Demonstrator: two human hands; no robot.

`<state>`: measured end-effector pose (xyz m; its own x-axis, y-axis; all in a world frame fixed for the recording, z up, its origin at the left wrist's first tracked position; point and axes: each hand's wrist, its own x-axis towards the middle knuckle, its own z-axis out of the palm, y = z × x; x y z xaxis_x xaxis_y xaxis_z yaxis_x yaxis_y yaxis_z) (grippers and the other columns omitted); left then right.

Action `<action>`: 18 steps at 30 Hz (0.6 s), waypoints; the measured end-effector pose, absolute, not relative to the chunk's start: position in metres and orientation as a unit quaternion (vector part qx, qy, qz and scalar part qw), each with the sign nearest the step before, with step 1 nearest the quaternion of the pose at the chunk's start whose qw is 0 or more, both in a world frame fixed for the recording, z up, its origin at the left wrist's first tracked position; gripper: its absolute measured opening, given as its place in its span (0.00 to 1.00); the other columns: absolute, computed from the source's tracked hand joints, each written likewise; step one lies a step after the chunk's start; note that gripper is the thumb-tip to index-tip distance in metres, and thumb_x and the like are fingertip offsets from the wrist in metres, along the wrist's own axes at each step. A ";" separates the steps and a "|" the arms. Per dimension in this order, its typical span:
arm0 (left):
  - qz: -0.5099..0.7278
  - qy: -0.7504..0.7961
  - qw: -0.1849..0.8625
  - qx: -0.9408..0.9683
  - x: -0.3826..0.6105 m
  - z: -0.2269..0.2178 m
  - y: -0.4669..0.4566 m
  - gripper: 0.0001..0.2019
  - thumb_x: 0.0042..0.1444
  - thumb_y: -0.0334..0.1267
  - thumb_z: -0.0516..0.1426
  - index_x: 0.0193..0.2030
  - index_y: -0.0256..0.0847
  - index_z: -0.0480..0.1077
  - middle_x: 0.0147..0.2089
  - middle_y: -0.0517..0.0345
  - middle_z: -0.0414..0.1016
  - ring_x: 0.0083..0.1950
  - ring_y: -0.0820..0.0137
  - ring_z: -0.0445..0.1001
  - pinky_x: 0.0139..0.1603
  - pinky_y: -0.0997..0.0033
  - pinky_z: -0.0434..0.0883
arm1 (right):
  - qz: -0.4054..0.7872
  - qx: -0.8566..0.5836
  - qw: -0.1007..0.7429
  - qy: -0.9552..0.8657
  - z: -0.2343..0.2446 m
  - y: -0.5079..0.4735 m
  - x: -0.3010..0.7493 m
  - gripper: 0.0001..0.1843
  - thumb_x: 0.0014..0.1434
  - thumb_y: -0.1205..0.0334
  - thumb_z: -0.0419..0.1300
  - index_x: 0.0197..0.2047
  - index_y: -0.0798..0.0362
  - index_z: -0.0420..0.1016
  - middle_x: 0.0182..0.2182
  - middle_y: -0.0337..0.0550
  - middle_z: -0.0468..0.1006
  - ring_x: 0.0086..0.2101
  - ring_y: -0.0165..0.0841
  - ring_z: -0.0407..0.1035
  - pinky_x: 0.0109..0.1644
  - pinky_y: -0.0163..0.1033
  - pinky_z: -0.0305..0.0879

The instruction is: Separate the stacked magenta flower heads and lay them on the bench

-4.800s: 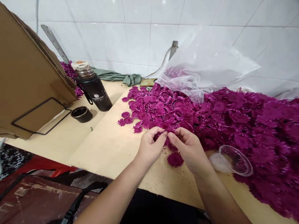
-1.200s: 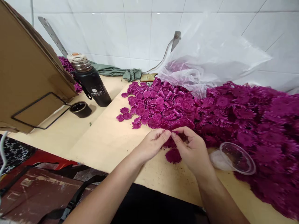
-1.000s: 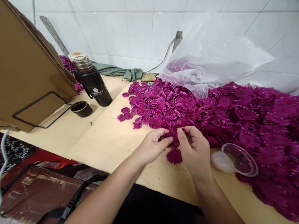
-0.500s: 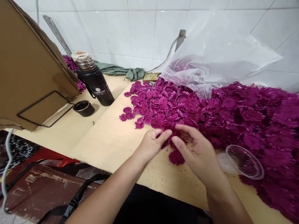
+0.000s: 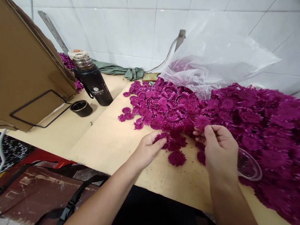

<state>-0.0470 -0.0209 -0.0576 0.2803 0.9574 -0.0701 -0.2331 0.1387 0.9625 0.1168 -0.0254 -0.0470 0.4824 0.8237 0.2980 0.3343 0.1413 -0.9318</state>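
Note:
A large heap of magenta fabric flowers [image 5: 234,109] covers the right and middle of the pale wooden table [image 5: 110,140]. My left hand [image 5: 150,148] is closed on a small stack of flowers [image 5: 162,137] at the heap's near edge. My right hand [image 5: 217,147] pinches a single flower [image 5: 202,122] lifted off the heap. One loose flower [image 5: 177,157] lies on the table between my hands.
A clear plastic cup [image 5: 249,161] lies on its side by my right wrist. A black flask [image 5: 92,79] and its cap [image 5: 81,107] stand at the left, beside a leaning cardboard sheet [image 5: 25,68]. A clear plastic bag [image 5: 211,59] lies against the tiled wall.
My hands were together on one stack of flowers. My right hand has moved right and picked a single flower from the heap; my left hand keeps the stack.

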 end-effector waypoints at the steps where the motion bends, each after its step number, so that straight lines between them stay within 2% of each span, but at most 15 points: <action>1: 0.456 0.399 0.645 0.465 -0.047 -0.058 -0.021 0.15 0.47 0.49 0.61 0.28 0.38 0.67 0.26 0.63 0.65 0.28 0.75 0.61 0.32 0.73 0.59 | 0.199 -0.629 0.573 -0.486 -0.048 -0.026 0.119 0.09 0.56 0.55 0.57 0.34 0.52 0.69 0.29 0.43 0.75 0.29 0.34 0.70 0.34 0.42 0.69; 5: 0.455 0.435 0.626 0.461 -0.045 -0.056 -0.019 0.21 0.48 0.53 0.59 0.20 0.40 0.57 0.20 0.68 0.53 0.23 0.78 0.50 0.26 0.74 0.53 | 0.194 -0.619 0.485 -0.587 -0.049 -0.035 0.115 0.22 0.56 0.52 0.58 0.51 0.54 0.67 0.46 0.53 0.74 0.44 0.41 0.71 0.47 0.49 0.69; 7: 0.448 0.433 0.629 0.466 -0.043 -0.055 -0.018 0.23 0.47 0.55 0.59 0.20 0.40 0.55 0.20 0.69 0.51 0.23 0.78 0.49 0.25 0.73 0.51 | 0.209 -0.607 0.463 -0.612 -0.046 -0.042 0.108 0.22 0.57 0.50 0.57 0.51 0.53 0.68 0.47 0.53 0.74 0.46 0.42 0.70 0.48 0.50 0.68; 11: 0.421 0.417 0.646 0.480 -0.040 -0.056 -0.019 0.24 0.49 0.59 0.56 0.21 0.40 0.57 0.20 0.67 0.53 0.23 0.77 0.51 0.26 0.73 0.52 | 0.318 -0.552 0.424 -0.644 -0.039 -0.047 0.095 0.14 0.56 0.52 0.59 0.41 0.52 0.73 0.36 0.47 0.78 0.36 0.38 0.73 0.39 0.43 0.71; 13: 0.432 0.409 0.638 0.489 -0.039 -0.057 -0.021 0.23 0.52 0.59 0.54 0.22 0.40 0.58 0.22 0.66 0.54 0.25 0.76 0.53 0.28 0.73 0.54 | 0.344 -0.534 0.444 -0.632 -0.040 -0.046 0.092 0.09 0.57 0.55 0.58 0.35 0.52 0.73 0.29 0.42 0.77 0.30 0.34 0.72 0.32 0.38 0.70; 16: 0.439 0.372 0.634 0.516 -0.038 -0.056 -0.025 0.18 0.53 0.53 0.56 0.27 0.39 0.62 0.28 0.63 0.61 0.31 0.73 0.61 0.35 0.72 0.60 | 0.325 -0.547 0.505 -0.584 -0.043 -0.044 0.091 0.07 0.57 0.59 0.58 0.30 0.51 0.70 0.22 0.36 0.72 0.21 0.28 0.66 0.23 0.32 0.64; 18: 0.434 0.355 0.637 0.528 -0.037 -0.055 -0.027 0.13 0.52 0.47 0.58 0.31 0.39 0.65 0.31 0.61 0.65 0.35 0.71 0.63 0.39 0.70 0.62 | 0.305 -0.557 0.526 -0.566 -0.046 -0.042 0.091 0.05 0.57 0.60 0.57 0.32 0.51 0.69 0.23 0.36 0.71 0.22 0.28 0.66 0.23 0.32 0.64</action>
